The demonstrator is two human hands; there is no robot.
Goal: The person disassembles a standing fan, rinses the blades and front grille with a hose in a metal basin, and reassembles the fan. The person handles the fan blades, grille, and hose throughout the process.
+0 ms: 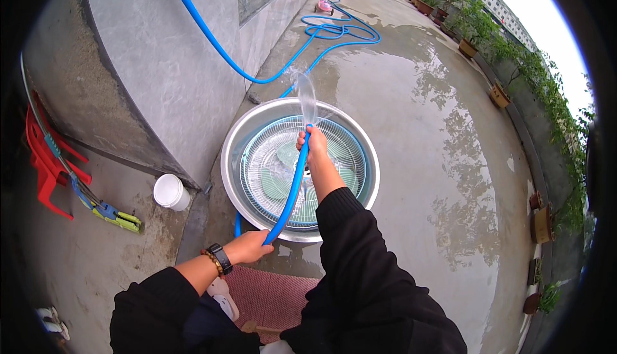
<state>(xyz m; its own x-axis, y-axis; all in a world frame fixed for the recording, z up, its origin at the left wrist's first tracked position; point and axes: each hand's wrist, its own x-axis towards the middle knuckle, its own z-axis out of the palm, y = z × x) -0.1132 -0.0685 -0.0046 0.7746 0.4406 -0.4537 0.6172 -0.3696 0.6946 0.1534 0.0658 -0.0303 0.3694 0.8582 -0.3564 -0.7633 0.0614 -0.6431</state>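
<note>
My right hand (313,142) grips a blue hose (295,187) just behind its mouth, and water (304,94) sprays from it towards the far rim. Lower down, my left hand (250,247) is closed round the same hose near the basin's close edge. Beneath the hose stands a large round metal basin (229,180). In it lies a round fan with a wire guard (349,161), and pale green blades show through the wires. My right hand and the hose hide part of the guard.
Blue hose coils (337,30) lie on the wet concrete floor beyond. At left are a white bucket (171,193), a mop (115,216), a red plastic chair (46,161) and a tiled wall (164,64). A red mat (265,296) is at my feet; potted plants (499,96) line the right.
</note>
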